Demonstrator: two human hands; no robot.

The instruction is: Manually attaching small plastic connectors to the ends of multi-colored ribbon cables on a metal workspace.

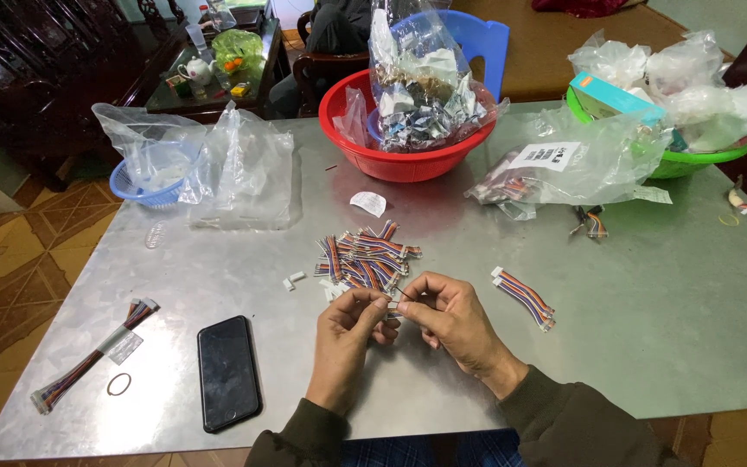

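Observation:
My left hand (349, 333) and my right hand (451, 316) meet over the metal table (650, 303), fingertips pinching a small white connector (393, 305) with short coloured wires between them. Just beyond my hands lies a pile of short multicoloured ribbon cables (369, 257) with white plugs. A few loose white connectors (294, 279) lie left of the pile. One separate ribbon cable (523, 297) rests to the right of my right hand.
A black phone (227, 371) lies near the front edge, with a long cable bundle (92, 355) and a rubber band (118, 384) to its left. A red basin (404, 130), a green basin (693, 160), a blue basket (153, 186) and clear plastic bags (248, 169) stand at the back.

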